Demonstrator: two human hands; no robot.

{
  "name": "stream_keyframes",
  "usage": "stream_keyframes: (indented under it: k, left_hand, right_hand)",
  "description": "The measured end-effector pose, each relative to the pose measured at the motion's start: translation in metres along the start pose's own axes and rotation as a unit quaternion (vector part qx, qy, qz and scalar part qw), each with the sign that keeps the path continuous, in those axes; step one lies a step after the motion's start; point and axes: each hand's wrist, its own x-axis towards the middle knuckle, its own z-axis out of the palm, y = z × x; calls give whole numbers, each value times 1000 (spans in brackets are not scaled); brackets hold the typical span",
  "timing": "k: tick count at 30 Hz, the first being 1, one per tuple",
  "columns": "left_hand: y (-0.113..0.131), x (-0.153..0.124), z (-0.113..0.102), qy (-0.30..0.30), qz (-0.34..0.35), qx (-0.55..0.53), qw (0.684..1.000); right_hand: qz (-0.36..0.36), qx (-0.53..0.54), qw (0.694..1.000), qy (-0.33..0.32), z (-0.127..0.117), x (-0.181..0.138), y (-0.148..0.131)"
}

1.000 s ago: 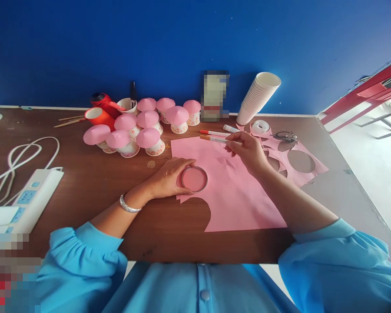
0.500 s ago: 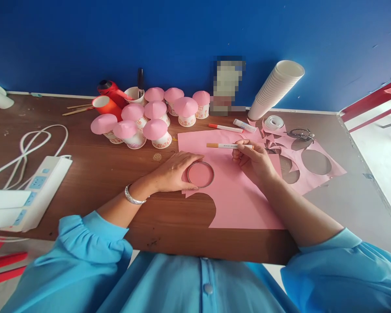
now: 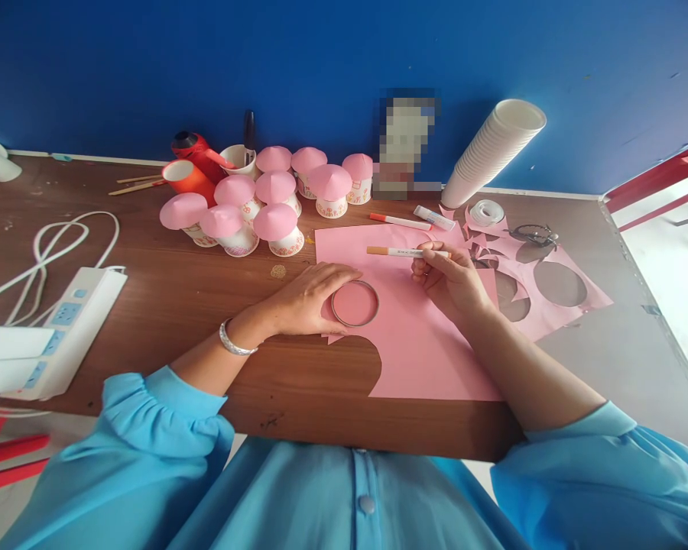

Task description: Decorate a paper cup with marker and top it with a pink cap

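My left hand (image 3: 306, 302) curves around the left side of a thin round metal ring (image 3: 378, 304), thumb and fingers gripping its edge. The ring lies flat on a sheet of pink paper (image 3: 430, 351) that has curved bites cut from its lower left edge. In my right hand (image 3: 455, 283), a white marker (image 3: 401, 251) with a tan end is pinched between thumb and fingers. It is held roughly level above the paper, tan end toward the left and apart from the ring.
Several cups with pink cone tops (image 3: 275, 220) stand at the back. Behind them are a red glue gun (image 3: 198, 156) and an orange cup (image 3: 182, 174). To the right are stacked white cups (image 3: 487, 156), cut paper scraps (image 3: 593, 286) and white tape (image 3: 486, 213). A power strip (image 3: 77, 325) lies left.
The whole view has shifted very slightly. Both hands, the ring and the marker keep practically the same places over the paper.
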Motion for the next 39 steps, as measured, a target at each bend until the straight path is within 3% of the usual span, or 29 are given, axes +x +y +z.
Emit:
stream_keyframes:
  k: [3, 7, 9, 15, 19, 22, 25, 26, 29, 33, 39]
  left_hand:
    - [-1, -3, -7, 29, -2, -4, 1000]
    - [3, -6, -25, 165, -48, -44, 984]
    - [10, -6, -34, 202, -52, -62, 976]
    - [40, -3, -40, 143, -4, -25, 989]
    - [42, -2, -37, 158, 4, 25, 987]
    - [31, -6, -40, 179, 2, 44, 983]
    - [13, -13, -42, 199, -40, 51, 978]
    - [6, -15, -41, 199, -59, 49, 977]
    - [-12, -17, -31, 160, -83, 88, 980]
    - [-25, -16, -15, 86, -84, 138, 983]
    - [-18, -18, -18, 128, -68, 131, 981]
  right_hand:
    - [-2, 2, 1000, -3, 0, -1, -3]
    - [-15, 17, 999, -25, 9, -6, -12]
    - [-22, 17, 999, -39, 19, -10, -18]
    - [-32, -18, 993, -114, 61, -23, -23]
    - [-54, -37, 991, -120, 75, -25, -16]
    - [-94, -36, 993, -56, 61, -17, -23]
    - [-180, 36, 981, 64, 26, -3, -44]
    - [-182, 60, 979, 72, 14, 0, -51]
    - [-146, 72, 985, 51, -9, 4, -60]
    - [-66, 62, 994, 58, -11, -5, -38]
    - [-5, 77, 994, 75, -11, -6, -12]
